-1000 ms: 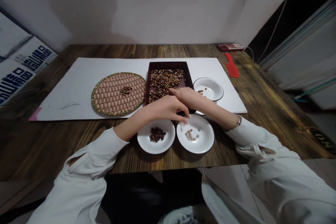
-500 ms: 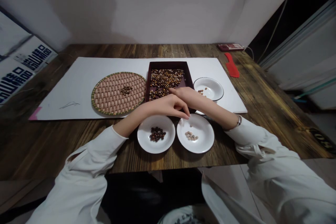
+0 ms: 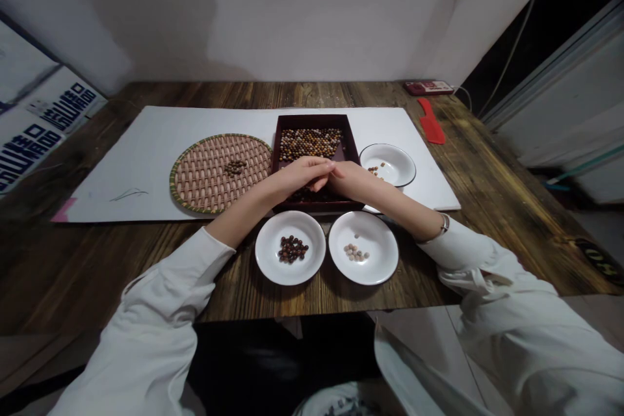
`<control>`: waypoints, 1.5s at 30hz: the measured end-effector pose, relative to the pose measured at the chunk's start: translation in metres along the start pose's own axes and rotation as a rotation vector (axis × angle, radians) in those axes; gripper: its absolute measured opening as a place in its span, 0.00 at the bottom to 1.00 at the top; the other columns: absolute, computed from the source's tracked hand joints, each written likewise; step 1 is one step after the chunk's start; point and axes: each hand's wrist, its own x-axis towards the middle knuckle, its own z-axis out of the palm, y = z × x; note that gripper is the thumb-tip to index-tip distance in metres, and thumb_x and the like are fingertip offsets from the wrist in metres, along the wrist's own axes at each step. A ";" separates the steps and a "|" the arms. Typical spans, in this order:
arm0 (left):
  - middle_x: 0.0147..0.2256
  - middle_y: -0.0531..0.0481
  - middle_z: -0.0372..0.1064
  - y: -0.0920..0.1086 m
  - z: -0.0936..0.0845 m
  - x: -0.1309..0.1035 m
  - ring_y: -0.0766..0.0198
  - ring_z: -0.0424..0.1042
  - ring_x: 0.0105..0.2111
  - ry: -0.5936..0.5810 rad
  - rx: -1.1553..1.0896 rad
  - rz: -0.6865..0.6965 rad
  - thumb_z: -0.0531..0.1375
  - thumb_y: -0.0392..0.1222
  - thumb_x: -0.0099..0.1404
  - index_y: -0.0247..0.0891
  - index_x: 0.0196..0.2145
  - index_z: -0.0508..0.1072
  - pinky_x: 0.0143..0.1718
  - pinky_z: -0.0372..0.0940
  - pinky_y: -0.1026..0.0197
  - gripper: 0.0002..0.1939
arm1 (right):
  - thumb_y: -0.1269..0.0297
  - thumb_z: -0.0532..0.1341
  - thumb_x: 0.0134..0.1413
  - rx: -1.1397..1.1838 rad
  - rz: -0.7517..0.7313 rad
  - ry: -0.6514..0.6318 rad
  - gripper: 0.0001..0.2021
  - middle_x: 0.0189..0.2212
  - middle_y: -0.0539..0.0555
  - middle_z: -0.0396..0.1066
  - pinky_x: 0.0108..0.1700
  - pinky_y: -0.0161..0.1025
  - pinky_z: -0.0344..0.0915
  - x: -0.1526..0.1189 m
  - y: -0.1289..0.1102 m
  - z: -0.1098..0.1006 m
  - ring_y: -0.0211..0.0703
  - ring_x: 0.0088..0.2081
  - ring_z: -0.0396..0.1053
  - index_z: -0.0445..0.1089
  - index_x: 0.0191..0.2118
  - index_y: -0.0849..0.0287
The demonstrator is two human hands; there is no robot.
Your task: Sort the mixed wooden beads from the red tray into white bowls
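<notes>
Small beads (image 3: 311, 142) in the dark tray (image 3: 352, 144) at frame centre look light, hard and roll-prone, best pinched by their sides. Left hand (image 3: 305, 173) and right hand (image 3: 355, 181) meet above, partly curled; I cannot tell what either holds.

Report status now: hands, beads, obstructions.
Left hand, right hand together over tray; grip unclear. Beads in tray, on mat, in three dishes. Hands hide part of tray.
</notes>
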 end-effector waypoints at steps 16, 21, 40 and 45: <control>0.28 0.52 0.71 -0.006 -0.011 0.009 0.71 0.68 0.26 0.524 -0.455 -0.102 0.55 0.39 0.63 0.36 0.34 0.74 0.29 0.60 0.68 0.08 | 0.66 0.48 0.66 -0.208 -0.016 -0.038 0.15 0.36 0.61 0.75 0.30 0.37 0.54 0.007 -0.001 0.003 0.44 0.32 0.72 0.60 0.54 0.64; 0.31 0.50 0.73 -0.005 -0.009 0.010 0.69 0.70 0.30 0.529 -0.498 -0.162 0.55 0.39 0.62 0.35 0.34 0.72 0.36 0.62 0.65 0.07 | 0.65 0.48 0.65 -0.211 -0.004 -0.031 0.14 0.37 0.61 0.75 0.30 0.37 0.54 0.007 0.000 0.006 0.45 0.33 0.72 0.62 0.51 0.65; 0.27 0.50 0.71 0.003 0.000 0.008 0.69 0.70 0.31 0.448 -0.524 -0.264 0.55 0.35 0.62 0.33 0.31 0.72 0.40 0.62 0.65 0.06 | 0.66 0.49 0.65 -0.220 -0.035 -0.009 0.18 0.41 0.64 0.75 0.30 0.38 0.54 0.007 0.002 0.009 0.48 0.36 0.73 0.61 0.56 0.68; 0.27 0.51 0.70 0.006 0.001 0.006 0.69 0.69 0.29 0.426 -0.522 -0.289 0.54 0.35 0.63 0.33 0.32 0.72 0.36 0.62 0.66 0.07 | 0.65 0.49 0.66 -0.199 -0.050 0.007 0.18 0.42 0.65 0.74 0.31 0.37 0.54 0.007 0.000 0.007 0.47 0.36 0.73 0.60 0.56 0.69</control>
